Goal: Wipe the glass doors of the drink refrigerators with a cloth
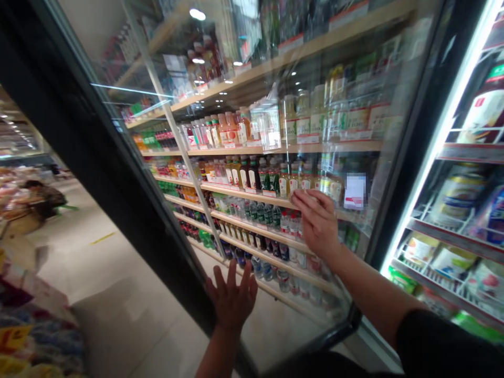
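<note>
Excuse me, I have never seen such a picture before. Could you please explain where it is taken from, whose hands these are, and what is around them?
There is no machine here. A person wears a camera on the head, so you look forward and down over their own bare hands. Before them is a black-framed glass door. The left hand is low, with its fingers spread, and I see nothing held in it. The right hand is higher, fingers bent near the glass; whether it pinches something small, I cannot tell. Wooden shelves with rows of bottles appear in the glass. At the right, brightly lit racks hold more packaged goods.
</note>
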